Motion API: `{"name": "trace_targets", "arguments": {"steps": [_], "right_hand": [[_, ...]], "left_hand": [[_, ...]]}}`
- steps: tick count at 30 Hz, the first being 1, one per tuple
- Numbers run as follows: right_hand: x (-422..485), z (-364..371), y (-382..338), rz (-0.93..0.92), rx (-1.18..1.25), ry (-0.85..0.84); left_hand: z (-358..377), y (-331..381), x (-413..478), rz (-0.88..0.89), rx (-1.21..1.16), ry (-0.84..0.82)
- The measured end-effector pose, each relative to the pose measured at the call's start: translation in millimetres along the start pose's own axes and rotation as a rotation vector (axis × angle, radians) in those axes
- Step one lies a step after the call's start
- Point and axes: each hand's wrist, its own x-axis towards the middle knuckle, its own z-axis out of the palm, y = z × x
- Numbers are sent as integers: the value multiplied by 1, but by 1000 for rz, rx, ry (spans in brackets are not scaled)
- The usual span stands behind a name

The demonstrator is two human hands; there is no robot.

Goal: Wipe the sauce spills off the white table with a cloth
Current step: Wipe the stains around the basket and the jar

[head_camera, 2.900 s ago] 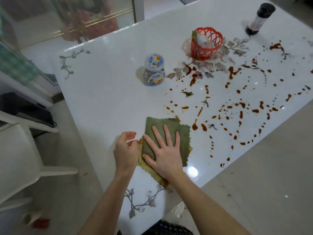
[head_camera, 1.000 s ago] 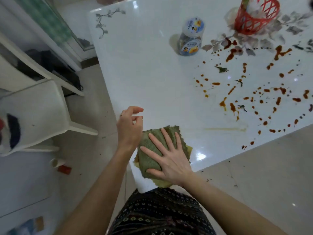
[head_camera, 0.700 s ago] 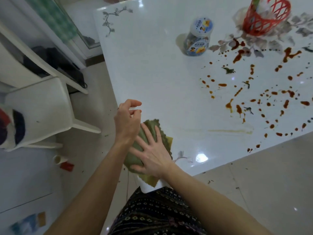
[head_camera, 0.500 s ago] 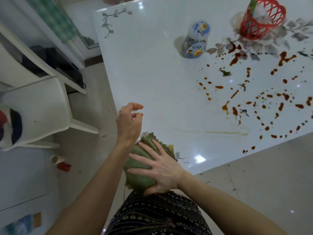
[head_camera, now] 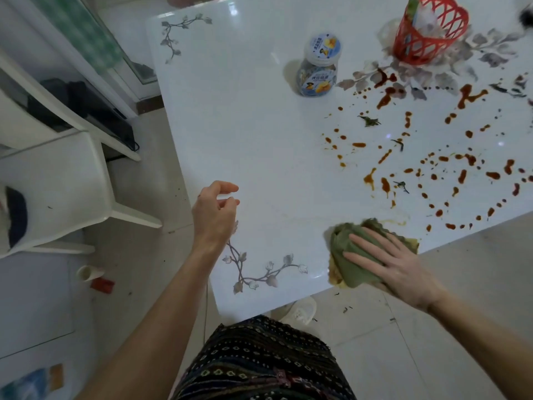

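Note:
A bunched green cloth [head_camera: 344,249] with a yellow underside lies at the near edge of the white table [head_camera: 245,125]. My right hand [head_camera: 395,264] presses flat on it with straight, spread fingers. Reddish-brown sauce spills [head_camera: 432,168] dot the table's right half, just beyond the cloth, and a faint yellow smear runs beside the cloth's far edge. My left hand [head_camera: 215,212] hovers over the table's near left edge, fingers loosely curled, holding nothing.
A small jar with a printed label [head_camera: 318,70] stands mid-table. A red lattice basket [head_camera: 429,30] sits at the far right. A white chair [head_camera: 57,186] stands left of the table, with a cup [head_camera: 88,272] on the floor.
My right hand has slid the cloth from the table's near corner to the right along the near edge, toward the spills. My left hand has stayed in place.

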Motion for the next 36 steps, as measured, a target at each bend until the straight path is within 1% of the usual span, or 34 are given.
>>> {"name": "trace_targets", "arguments": {"steps": [3,6,8,10,12,14,16,18,20,22,24,28,31,34,36], "right_hand": [[-22,-10,8,116,55,29],[-13,-25,-7,318,175,168],[16,-36,-25,460,286,301],[60,-43,-46,545,382,411],[107,-43,-67,574,462,483],[150,-42,-86,577,508,510],[188,-38,-101,575,487,505],[217,-33,-116,606,426,437],[236,-21,-135,635,338,287],[243,-3,-154,610,215,111],[239,13,-157,583,112,16],[233,13,-133,581,58,-4],[216,10,-102,746,67,60],[178,11,-72,927,97,145],[156,12,-62,985,109,193]], "left_hand": [[1,-2,-3,2,0,-3],[4,-6,-3,-12,-10,-1],[4,-8,-1,-26,-32,12],[1,-8,2,-31,-56,39],[-6,-6,7,-24,-76,76],[-16,-4,12,-9,-87,117],[-27,-3,17,9,-102,155],[-35,-3,19,18,-110,179],[-38,-5,21,8,-123,193],[-39,-9,22,-13,-132,199],[-40,-11,23,-20,-127,187],[-39,-8,28,-12,-107,153],[-40,-5,36,6,-101,143],[-39,-4,40,10,-98,128],[-36,-5,40,9,-95,114]]}}
